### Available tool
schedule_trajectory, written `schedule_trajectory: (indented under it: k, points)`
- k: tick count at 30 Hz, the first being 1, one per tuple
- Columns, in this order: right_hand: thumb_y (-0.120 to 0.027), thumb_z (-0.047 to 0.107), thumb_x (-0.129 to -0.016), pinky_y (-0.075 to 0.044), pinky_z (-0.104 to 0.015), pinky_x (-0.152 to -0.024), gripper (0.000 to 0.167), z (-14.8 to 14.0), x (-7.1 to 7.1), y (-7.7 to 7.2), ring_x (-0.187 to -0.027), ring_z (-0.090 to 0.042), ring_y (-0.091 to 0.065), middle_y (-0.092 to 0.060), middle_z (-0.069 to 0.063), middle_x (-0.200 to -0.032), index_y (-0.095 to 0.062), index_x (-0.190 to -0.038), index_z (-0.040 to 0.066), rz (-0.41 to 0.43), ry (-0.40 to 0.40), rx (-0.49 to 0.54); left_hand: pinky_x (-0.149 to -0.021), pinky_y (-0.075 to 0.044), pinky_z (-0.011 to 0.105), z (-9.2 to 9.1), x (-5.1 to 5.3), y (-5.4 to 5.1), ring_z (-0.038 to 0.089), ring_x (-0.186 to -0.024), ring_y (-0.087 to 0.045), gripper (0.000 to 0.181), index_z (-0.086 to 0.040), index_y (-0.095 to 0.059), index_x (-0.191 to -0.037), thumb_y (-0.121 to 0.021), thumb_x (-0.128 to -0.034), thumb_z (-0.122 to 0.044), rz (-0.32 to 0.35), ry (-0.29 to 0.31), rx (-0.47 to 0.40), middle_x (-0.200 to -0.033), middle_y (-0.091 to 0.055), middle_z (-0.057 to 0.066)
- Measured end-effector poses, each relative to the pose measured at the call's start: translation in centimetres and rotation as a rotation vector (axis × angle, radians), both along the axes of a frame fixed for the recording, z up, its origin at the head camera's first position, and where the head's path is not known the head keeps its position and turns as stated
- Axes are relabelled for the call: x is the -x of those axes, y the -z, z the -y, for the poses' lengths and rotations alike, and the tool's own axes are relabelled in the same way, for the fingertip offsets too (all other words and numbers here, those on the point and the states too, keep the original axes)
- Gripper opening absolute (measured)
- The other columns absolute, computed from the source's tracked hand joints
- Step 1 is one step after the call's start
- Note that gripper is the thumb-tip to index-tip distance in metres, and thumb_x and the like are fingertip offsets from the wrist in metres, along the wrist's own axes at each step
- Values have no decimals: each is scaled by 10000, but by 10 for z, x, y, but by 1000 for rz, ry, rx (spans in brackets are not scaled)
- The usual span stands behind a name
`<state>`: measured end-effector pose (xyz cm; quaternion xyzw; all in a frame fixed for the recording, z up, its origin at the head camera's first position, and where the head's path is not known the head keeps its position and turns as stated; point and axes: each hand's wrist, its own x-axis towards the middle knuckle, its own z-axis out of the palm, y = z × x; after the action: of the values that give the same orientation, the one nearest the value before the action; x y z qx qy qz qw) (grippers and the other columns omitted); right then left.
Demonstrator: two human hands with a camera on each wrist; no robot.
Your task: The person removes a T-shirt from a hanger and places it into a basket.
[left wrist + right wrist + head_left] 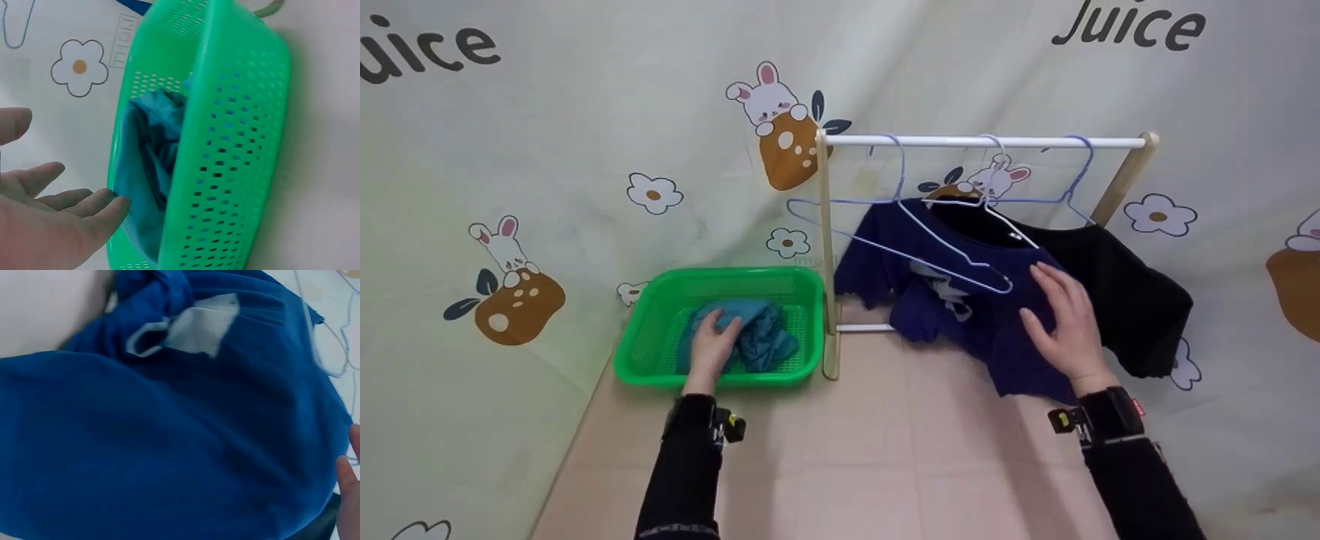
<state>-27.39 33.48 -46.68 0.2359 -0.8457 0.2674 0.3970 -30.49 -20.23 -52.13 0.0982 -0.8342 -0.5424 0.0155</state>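
Rabbit-print curtain (585, 142) backs a wooden-legged rack (945, 141) on a pinkish surface (870, 450).
Left of centre, a green basket (720, 379) stands beside the rack, a crumpled teal cloth (769, 337) inside; the left hand (712, 349) is over the cloth, thumb and fingers parted, though whether it touches cannot be told. Right of centre, a navy shirt (1012, 322) hangs on a white hanger (1011, 227), with a black shirt (1140, 292) farther right. The right hand (1067, 334) is at the navy shirt's right edge, fingers loosely extended, thumb set wide.

Teal cloth (766, 337), navy shirt (997, 322)
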Motion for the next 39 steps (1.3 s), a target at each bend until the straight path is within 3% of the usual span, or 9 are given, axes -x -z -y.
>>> schedule_trajectory:
  k: [7, 12, 20, 27, 33, 39]
  points:
    - [-659, 166, -862, -287, -446, -1113, 584, 10, 20, -35, -1294, -380, -443, -505, -179, -1417, -516, -1412, 32, -20, 7, 16, -1146, -221, 531, -9, -9, 17, 462, -1409, -266, 598, 110, -340, -1468, -544, -1008, -212, -105, 76, 233, -1502, -317, 339]
    - [-649, 205, -890, -297, -511, -1093, 588, 16, 33, -48, -1285, -405, -446, -505, -203, -1413, -496, -1423, 11, 25, -5, -6, -1080, -249, 659, -18, -18, 26, 502, -1384, -291, 601, 78, -371, -1468, -578, -988, -217, -124, 112, 402, -1504, -302, 352]
    - [-653, 223, -923, -277, -548, -1101, 602, 34, 55, -63, -1298, -423, -430, -488, -255, -1405, -460, -1430, -37, 164, 32, -21, -1052, -218, 716, -31, -26, 36, 506, -1367, -313, 613, 22, -385, -1486, -607, -973, -229, -157, 112, 464, -1513, -314, 325]
    - [-592, 253, -987, -254, -542, -1124, 617, 45, 67, -71, -1348, -435, -373, -425, -279, -1457, -371, -1491, -26, 357, 75, -20, -1058, -198, 718, -45, -36, 50, 476, -1380, -312, 656, 1, -374, -1498, -644, -956, -250, -272, 105, 522, -1514, -357, 275]
    - [-550, 293, -1010, -246, -553, -1127, 647, 52, 73, -82, -1367, -455, -345, -377, -293, -1490, -306, -1527, -10, 487, 112, -55, -1053, -187, 731, -59, -44, 61, 466, -1383, -323, 715, -20, -388, -1497, -682, -925, -330, -381, 111, 649, -1495, -407, 245]
    - [-503, 231, -1029, -305, -545, -1094, 585, 59, 82, -92, -1265, -438, -488, -447, -290, -1443, -311, -1515, -32, 562, 108, -33, -1050, -160, 745, -74, -54, 67, 459, -1393, -310, 813, -52, -370, -1516, -733, -877, -399, -437, 145, 739, -1516, -390, 224]
